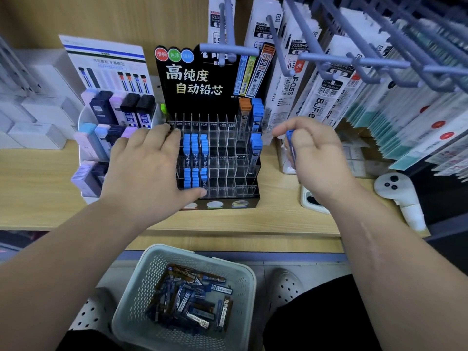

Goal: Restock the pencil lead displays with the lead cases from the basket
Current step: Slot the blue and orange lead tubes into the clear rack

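Observation:
A black stepped lead display (222, 153) with clear acrylic slots stands on the wooden shelf. Blue-capped cases fill its left columns, and blue and orange cases stand at its right. My left hand (149, 165) rests spread over the display's left side, fingertips at the top row, thumb by the bottom row. My right hand (314, 158) hovers to the right of the display, pinching a blue lead case (290, 145) that points downward. A pale perforated basket (157, 269) sits on the floor below, holding several blue and brown lead cases (192, 300).
A white display (101, 138) of wider lead cases stands left of the black one. Refill packets hang on grey hooks (354, 62) above right. A phone (310, 200) and a white controller (397, 191) lie on the shelf at right. White clogs flank the basket.

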